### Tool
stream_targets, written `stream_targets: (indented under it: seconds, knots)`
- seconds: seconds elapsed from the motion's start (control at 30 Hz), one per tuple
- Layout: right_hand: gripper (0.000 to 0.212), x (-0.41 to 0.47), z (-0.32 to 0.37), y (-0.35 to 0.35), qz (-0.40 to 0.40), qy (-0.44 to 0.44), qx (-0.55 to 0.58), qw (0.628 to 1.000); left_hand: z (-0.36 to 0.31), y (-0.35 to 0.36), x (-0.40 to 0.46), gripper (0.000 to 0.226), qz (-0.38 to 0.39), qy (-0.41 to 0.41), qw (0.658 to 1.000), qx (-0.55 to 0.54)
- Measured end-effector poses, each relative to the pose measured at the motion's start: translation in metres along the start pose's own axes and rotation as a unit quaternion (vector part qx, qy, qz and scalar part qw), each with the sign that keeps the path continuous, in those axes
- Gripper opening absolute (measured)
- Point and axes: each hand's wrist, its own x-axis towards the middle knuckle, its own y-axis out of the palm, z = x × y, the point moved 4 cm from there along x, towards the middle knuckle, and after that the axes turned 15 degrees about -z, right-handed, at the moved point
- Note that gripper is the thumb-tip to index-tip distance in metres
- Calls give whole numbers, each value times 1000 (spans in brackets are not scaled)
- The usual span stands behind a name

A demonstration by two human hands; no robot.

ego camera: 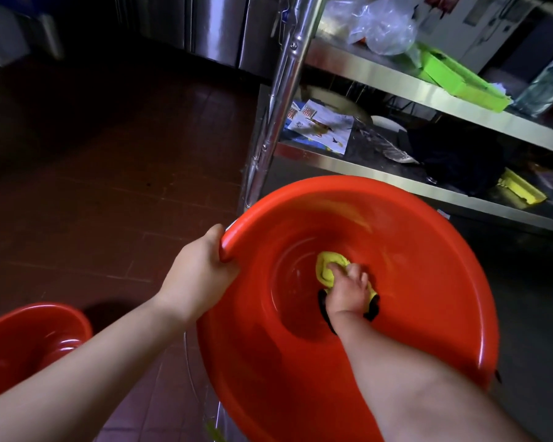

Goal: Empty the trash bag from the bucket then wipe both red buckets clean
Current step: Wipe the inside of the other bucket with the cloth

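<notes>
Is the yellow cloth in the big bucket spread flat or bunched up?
Bunched up. The yellow cloth is crumpled under the right hand, which presses it on the big red bucket's bottom.

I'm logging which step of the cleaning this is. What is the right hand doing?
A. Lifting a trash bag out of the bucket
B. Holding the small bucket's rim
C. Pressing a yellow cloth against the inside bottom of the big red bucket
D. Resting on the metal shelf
C: the right hand grips a yellow cloth at the bottom of the big red bucket, whose rim the left hand holds.
</notes>
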Motion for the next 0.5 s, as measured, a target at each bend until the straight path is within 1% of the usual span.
stream_targets:
  seconds: [0.07, 0.13, 0.2, 0.27, 0.37, 0.4, 0.47, 0.5]
  knots:
    - [41, -15, 3, 8, 8, 22, 4, 1000, -2, 2, 1, 21, -3, 0, 1000, 3]
    - [37, -34, 12, 19, 47, 38, 33, 998, -5, 3, 3, 21, -4, -4, 1000, 2]
    - [39, -54, 24, 32, 90, 38, 28, 995, -7, 4, 4, 20, 0, -6, 1000, -2]
    - [40, -65, 38, 36, 116, -18, 5, 993, -9, 4, 4, 19, 8, 0, 1000, 0]
    - [54, -66, 62, 32, 151, -179, 25, 972, -11, 3, 4, 19, 15, 2, 1000, 9]
    - [50, -63, 68, 30, 154, -230, 11, 961, -13, 4, 3, 19, 17, -1, 1000, 8]
    - [36, -53, 72, 30, 142, -284, -12, 948, -17, 5, 3, 20, 21, -3, 1000, 8]
    - [35, -47, 74, 30, 135, -305, -18, 943, -20, 7, 3, 21, 24, -4, 1000, 7]
